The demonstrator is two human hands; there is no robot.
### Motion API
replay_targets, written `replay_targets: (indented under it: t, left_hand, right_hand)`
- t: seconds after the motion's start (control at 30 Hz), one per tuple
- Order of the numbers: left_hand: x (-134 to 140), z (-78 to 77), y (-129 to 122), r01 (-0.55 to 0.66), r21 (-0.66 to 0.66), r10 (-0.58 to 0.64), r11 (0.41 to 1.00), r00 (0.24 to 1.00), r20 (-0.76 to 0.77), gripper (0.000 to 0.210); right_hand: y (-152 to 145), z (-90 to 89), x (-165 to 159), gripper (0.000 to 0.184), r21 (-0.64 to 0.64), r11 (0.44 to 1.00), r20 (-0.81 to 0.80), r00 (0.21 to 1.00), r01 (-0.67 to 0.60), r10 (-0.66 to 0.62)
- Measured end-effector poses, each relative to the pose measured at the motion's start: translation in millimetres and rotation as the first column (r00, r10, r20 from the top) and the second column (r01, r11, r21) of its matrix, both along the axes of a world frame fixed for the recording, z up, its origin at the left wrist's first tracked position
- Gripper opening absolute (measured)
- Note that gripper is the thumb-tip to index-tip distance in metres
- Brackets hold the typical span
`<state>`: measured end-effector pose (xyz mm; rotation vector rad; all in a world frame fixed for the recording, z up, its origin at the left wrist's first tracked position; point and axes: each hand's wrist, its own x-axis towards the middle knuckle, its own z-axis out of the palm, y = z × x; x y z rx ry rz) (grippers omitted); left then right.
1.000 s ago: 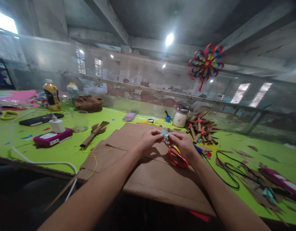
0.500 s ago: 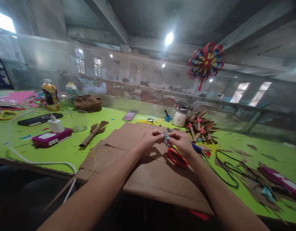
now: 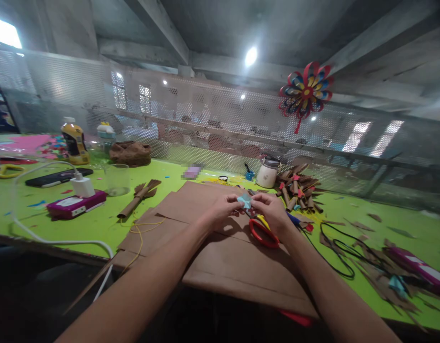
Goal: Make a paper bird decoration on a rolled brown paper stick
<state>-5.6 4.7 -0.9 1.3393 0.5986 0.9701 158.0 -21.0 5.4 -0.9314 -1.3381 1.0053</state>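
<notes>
Between my two hands is a small light-blue paper flower [image 3: 245, 201], spread flat enough to show its petals. My left hand [image 3: 226, 207] pinches its left edge, and my right hand [image 3: 269, 209] pinches its right edge. Just below the right hand, scissors with red-orange handles [image 3: 263, 234] lie on the brown cardboard [image 3: 237, 262]; their blades are partly hidden by the hands. A blue handle [image 3: 293, 219] with a black cord lies just right of my right hand.
A heap of rolled brown paper pieces [image 3: 299, 188] lies behind the right hand, beside a white jar [image 3: 267, 173]. Left are a paper roll [image 3: 138, 200], a clear cup [image 3: 117, 181] and a purple power strip [image 3: 76, 205]. A black cord [image 3: 343, 257] loops among scraps at right.
The light-blue paper between my fingers has been opened out and now shows its flower shape. Both hands stay almost in the same place.
</notes>
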Motion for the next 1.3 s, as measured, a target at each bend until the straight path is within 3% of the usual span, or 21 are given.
replay_targets:
  t: [0.17,0.3,0.43,0.67,1.0,1.07,1.13,1.2,1.3]
  left_hand:
    - [0.2,-5.7,7.0,0.07,-0.025,-0.067,0.997,0.995,0.08,0.024]
    - [-0.4,-4.9,6.4,0.105,-0.046,-0.1,0.993,0.99,0.097,0.023]
    - [-1.3,-1.5,2.2,0.083,-0.048,-0.078,0.995,0.993,0.09,0.021]
    - [-1.2,2.3,-1.5,-0.076,0.021,0.075,0.997,0.996,0.044,0.023]
    - [-1.3,0.2,2.0,-0.003,-0.032,0.005,0.999,0.998,0.068,0.031]
    - [-3.5,1.7,7.2,-0.054,-0.104,0.061,0.993,0.996,0.066,0.042]
    - [-8.3,8.2,12.7,-0.186,-0.157,0.201,0.97,0.976,0.086,0.044]
    - [-17.2,21.2,16.3,-0.328,-0.178,0.355,0.928,0.922,0.153,0.038]
    - [-41.6,50.6,12.9,-0.44,-0.17,0.47,0.882,0.846,0.251,0.021]
  right_hand:
    - [-1.0,0.5,2.6,0.023,-0.134,0.971,-0.22,0.961,-0.199,0.166]
    - [-0.2,-0.8,3.2,0.023,-0.161,0.955,-0.264,0.943,-0.249,0.201]
    - [-0.3,-2.2,2.6,0.023,-0.147,0.962,-0.219,0.956,-0.231,0.196]
    - [-3.5,0.5,0.7,0.026,-0.144,0.968,-0.212,0.962,-0.203,0.17]
    - [6.8,-15.6,-6.5,0.029,-0.013,0.999,-0.036,0.999,-0.032,0.031]
    - [8.5,-16.7,-5.6,0.031,-0.021,0.999,-0.059,0.998,-0.027,0.026]
    - [8.3,-15.7,-5.4,0.033,-0.027,0.999,-0.063,0.998,-0.028,0.026]
    - [7.0,-13.7,-6.1,0.033,-0.028,1.0,-0.029,1.0,-0.006,0.006]
    - [5.5,-12.0,-7.5,0.031,0.01,0.998,0.089,0.994,0.058,-0.059]
